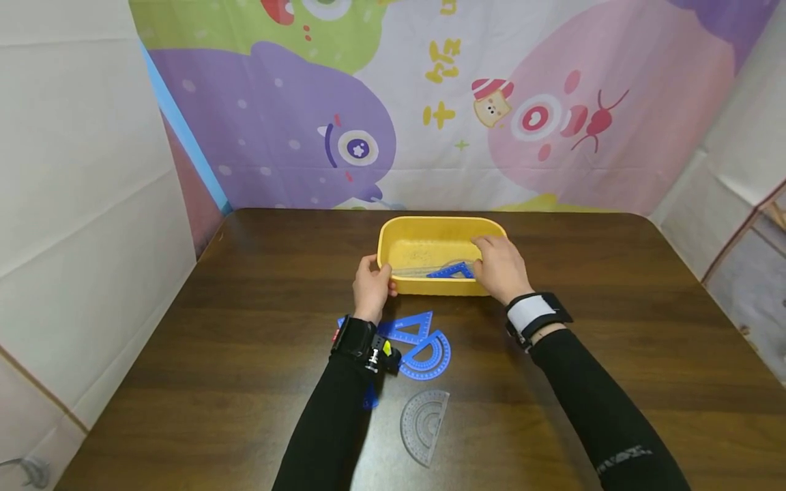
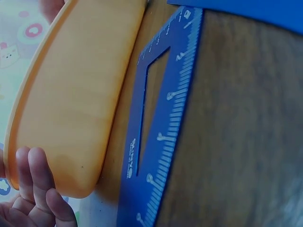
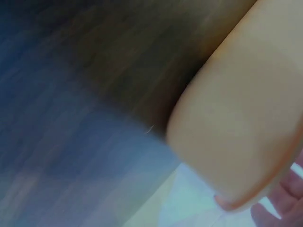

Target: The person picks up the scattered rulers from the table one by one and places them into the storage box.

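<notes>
A yellow plastic bin (image 1: 442, 286) stands toward the back of the table. My left hand (image 1: 371, 286) grips its left front corner, fingers (image 2: 41, 170) bent against the wall in the left wrist view. At the right end, my right hand (image 1: 500, 267) reaches over the rim with bent fingers; I cannot tell whether they hold anything. Inside the bin lie a blue set square (image 1: 439, 273) and clear pieces. In front of it are another blue set square (image 1: 393, 328), also close up in the left wrist view, a blue protractor (image 1: 439, 360) and a clear protractor (image 1: 424, 426).
More blue plastic (image 1: 370, 397) shows beside my left forearm, mostly hidden by it. The brown wooden table (image 1: 245, 382) ends at a cartoon-printed cloth (image 1: 276, 123) behind the bin. White panels (image 1: 80, 170) flank the table.
</notes>
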`<state>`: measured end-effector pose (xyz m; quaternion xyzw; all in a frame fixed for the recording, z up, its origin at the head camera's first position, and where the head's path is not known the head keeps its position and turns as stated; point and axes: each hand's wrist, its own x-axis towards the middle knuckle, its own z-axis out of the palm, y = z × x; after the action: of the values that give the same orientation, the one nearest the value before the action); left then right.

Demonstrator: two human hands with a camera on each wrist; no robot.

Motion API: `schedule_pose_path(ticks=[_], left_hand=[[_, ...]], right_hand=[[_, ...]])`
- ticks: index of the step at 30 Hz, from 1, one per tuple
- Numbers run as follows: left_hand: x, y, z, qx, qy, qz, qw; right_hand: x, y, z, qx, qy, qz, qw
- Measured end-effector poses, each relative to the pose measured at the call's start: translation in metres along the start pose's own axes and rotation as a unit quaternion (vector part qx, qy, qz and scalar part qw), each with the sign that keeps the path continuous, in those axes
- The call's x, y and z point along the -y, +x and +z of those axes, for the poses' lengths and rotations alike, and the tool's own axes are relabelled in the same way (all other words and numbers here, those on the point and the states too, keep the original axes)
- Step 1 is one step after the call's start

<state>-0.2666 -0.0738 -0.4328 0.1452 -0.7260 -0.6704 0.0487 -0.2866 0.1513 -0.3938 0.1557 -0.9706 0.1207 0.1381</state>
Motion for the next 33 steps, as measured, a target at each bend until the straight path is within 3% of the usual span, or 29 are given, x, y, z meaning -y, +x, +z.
schedule_pose_path(ticks=[6,11,16,20,26,33], left_hand=[[0.001,0.0,-0.001,0.001,-0.002,0.008,1.0],[0.001,-0.001,-0.001,-0.002,0.0,0.011,0.9999],[0.001,-0.002,0.0,-0.002,-0.001,0.008,1.0],[0.0,-0.002,0.001,-0.001,-0.001,0.009,1.0],[0.0,-0.002,0.001,-0.003,-0.002,0.012,0.9999],[0.001,-0.001,-0.001,0.003,0.001,0.006,1.0]], right_hand=[[-0.016,0.0,0.002,-0.015,0.027,0.064,0.997],[-0.025,-0.004,0.007,-0.001,0.068,0.137,0.988],[-0.029,-0.006,0.007,0.008,0.1,0.183,0.978],[-0.028,-0.007,0.005,0.037,0.132,0.218,0.966],[-0.022,-0.005,0.0,0.088,0.184,0.274,0.94],[-0.016,-0.002,-0.001,0.088,0.153,0.279,0.944]])
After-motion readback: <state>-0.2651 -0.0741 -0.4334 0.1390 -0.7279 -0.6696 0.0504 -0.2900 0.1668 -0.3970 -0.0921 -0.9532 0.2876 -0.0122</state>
